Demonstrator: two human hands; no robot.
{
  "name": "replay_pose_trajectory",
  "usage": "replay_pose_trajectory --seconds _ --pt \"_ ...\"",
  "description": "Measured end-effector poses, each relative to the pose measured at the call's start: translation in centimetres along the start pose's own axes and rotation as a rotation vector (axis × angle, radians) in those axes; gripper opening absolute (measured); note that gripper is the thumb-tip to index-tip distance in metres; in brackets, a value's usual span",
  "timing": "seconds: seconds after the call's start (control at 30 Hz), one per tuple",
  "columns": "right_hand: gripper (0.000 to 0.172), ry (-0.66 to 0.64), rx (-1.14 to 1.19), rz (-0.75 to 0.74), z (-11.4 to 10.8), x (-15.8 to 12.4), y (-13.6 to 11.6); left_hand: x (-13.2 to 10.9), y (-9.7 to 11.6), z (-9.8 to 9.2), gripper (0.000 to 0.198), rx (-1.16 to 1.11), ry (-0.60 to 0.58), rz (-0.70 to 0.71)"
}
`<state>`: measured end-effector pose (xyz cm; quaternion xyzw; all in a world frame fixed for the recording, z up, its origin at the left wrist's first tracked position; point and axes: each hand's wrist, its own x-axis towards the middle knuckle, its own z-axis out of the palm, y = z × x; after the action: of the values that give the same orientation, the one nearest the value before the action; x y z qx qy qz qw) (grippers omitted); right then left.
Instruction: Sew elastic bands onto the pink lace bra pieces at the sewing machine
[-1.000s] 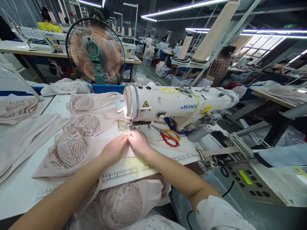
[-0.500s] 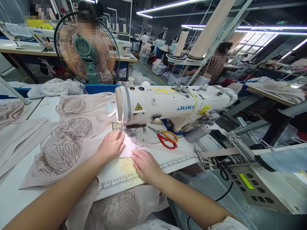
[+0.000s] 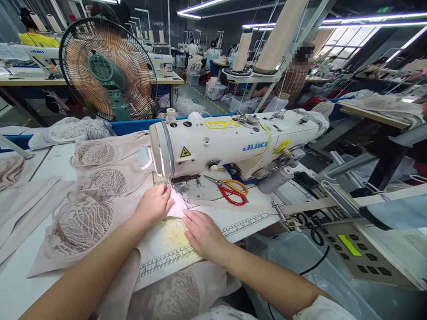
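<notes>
My left hand [image 3: 154,205] lies with fingers flat on pale pink fabric [image 3: 178,206] just in front of the needle of a white JUKI sewing machine [image 3: 233,142]. My right hand [image 3: 202,231] rests flat on the same fabric a little nearer to me, fingers stretched out. The fabric belongs to a pink lace garment [image 3: 83,222] that spreads to the left over the table [image 3: 20,284] and hangs off its front edge.
Red and orange scissors [image 3: 231,190] lie on the machine bed right of my hands. More lace pieces [image 3: 96,155] are stacked at the left. A standing fan [image 3: 106,71] is behind. A control panel [image 3: 353,249] sits at the right. Other people work at far tables.
My right hand drew back from the needle towards me and now lies flat on the fabric. The left hand stayed by the presser foot. The camera view shifted slightly.
</notes>
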<state>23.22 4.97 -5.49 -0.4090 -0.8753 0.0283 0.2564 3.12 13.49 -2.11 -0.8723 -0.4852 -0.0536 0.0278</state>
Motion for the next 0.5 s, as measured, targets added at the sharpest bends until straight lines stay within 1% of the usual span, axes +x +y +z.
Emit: replay_pose_trajectory --seconds 0.13,0.23,0.3,0.4,0.5 --pt "0.033 -0.011 0.017 0.009 0.3 1.2 -0.3 0.4 -0.3 -1.9 0.025 0.036 -0.009 0.066" --pt "0.031 -0.014 0.015 0.012 0.8 2.2 -0.6 -0.5 0.5 -2.8 0.027 0.090 0.011 0.147" --pt "0.032 -0.006 0.007 0.011 1.3 2.7 -0.7 -1.5 1.2 -2.6 0.029 0.073 0.000 0.180" --pt "0.034 0.032 -0.003 0.000 1.8 3.1 -0.9 -2.9 2.0 -1.7 0.033 0.046 -0.028 0.169" --pt "0.031 0.050 0.017 -0.017 1.8 3.0 -0.9 -3.6 1.5 -0.9 0.038 0.067 -0.012 0.193"
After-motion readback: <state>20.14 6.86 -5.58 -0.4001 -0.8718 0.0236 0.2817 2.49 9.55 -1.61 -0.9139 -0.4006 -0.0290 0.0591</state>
